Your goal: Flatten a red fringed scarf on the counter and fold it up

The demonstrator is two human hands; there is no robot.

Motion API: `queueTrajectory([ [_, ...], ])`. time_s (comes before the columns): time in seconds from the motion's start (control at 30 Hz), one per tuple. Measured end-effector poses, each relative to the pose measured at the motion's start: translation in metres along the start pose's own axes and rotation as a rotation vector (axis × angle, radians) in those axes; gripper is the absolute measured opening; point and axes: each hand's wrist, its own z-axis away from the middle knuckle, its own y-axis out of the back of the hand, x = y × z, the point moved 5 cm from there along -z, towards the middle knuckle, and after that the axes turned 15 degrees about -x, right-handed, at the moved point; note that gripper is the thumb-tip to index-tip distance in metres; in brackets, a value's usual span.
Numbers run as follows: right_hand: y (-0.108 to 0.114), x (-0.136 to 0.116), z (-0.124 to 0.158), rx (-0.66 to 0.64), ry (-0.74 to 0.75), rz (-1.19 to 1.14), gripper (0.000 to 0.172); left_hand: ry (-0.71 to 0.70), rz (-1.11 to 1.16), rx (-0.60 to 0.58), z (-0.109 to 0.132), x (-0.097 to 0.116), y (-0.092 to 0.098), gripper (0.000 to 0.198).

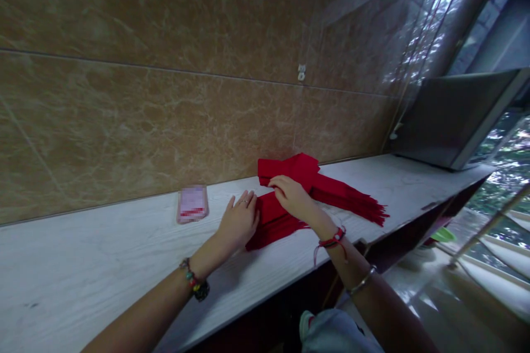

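A red scarf (346, 194) with fringed ends lies on the white counter (103, 265), partly folded and with one fringed end trailing to the right. My left hand (240, 220) rests against the scarf's left edge, fingers stretched out and slightly apart. On top of the cloth, my right hand (293, 198) has its fingers bent and closed on the scarf near the middle fold. Its fingertips point left, and the exact grip is partly hidden. The folded part of the scarf lies under and between both hands.
A phone-like flat object (192, 204) with a blurred face lies left of the scarf, near the tiled wall (165, 121). A large grey box-shaped appliance (451, 118) stands at the counter's far right end. A green basin (443, 234) sits low at right.
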Motion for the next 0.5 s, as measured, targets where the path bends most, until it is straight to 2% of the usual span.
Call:
queueTrajectory([
  [0.1,-0.036,-0.002,-0.004,-0.195,-0.038,0.031,0.031,0.004,0.038,-0.074,-0.006,-0.003,-0.014,0.047],
  [0.17,-0.056,0.011,-0.002,-0.309,-0.097,0.06,0.036,0.051,0.087,-0.115,-0.007,-0.008,-0.027,0.051],
  [0.23,-0.067,0.023,0.0,-0.367,-0.103,0.066,0.039,0.081,0.128,-0.123,-0.006,-0.011,-0.035,0.053],
  [0.4,-0.073,0.029,-0.001,-0.473,-0.044,0.048,0.043,0.074,0.175,-0.113,-0.004,-0.012,-0.042,0.052],
  [0.5,-0.059,0.02,-0.003,-0.359,-0.056,0.066,0.042,0.081,0.161,-0.005,0.001,-0.012,-0.039,0.05],
])
